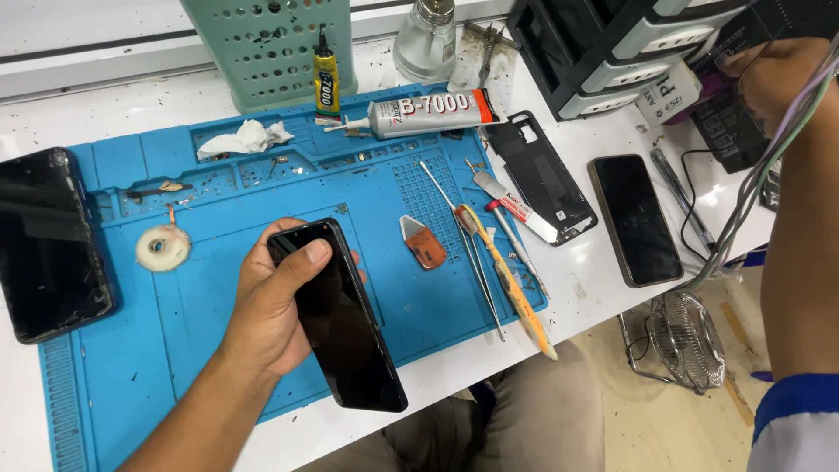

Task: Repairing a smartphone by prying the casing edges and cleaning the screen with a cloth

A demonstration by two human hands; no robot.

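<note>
While the left hand (278, 301) grips a black phone (339, 319) over the blue mat (175, 323), its thumb lies across the upper glass and its fingers curl round the far edge. That phone tilts, its lower end jutting past the mat's near edge above the person's lap. The right hand (773, 74) is raised at the far right, up by a purple packet (730, 105) beside the dark shelf unit (603, 52); whether its fingers close on anything cannot be told, though a bundle of thin wires (760, 175) trails down from about it.

Three phones show in all: the held one, a second (48, 245) lying dark at the left across the mat's edge, and a third (635, 218) on the white table (603, 297) at the right. Between that third phone and the mat lies one black back frame (540, 175).

Two glue tubes are in view: a small yellow one (326, 83) standing by the green basket (271, 44), and a large white one (428, 112) lying along the mat's far edge. On the mat also lie one crumpled tissue (245, 138), one tape roll (162, 247), one orange-tipped scraper (423, 242), and a cluster of thin tools (489, 253) with a yellow-handled one among them. One glass bottle (425, 39) stands behind the big tube. A small fan (686, 336) sits on the floor.
</note>
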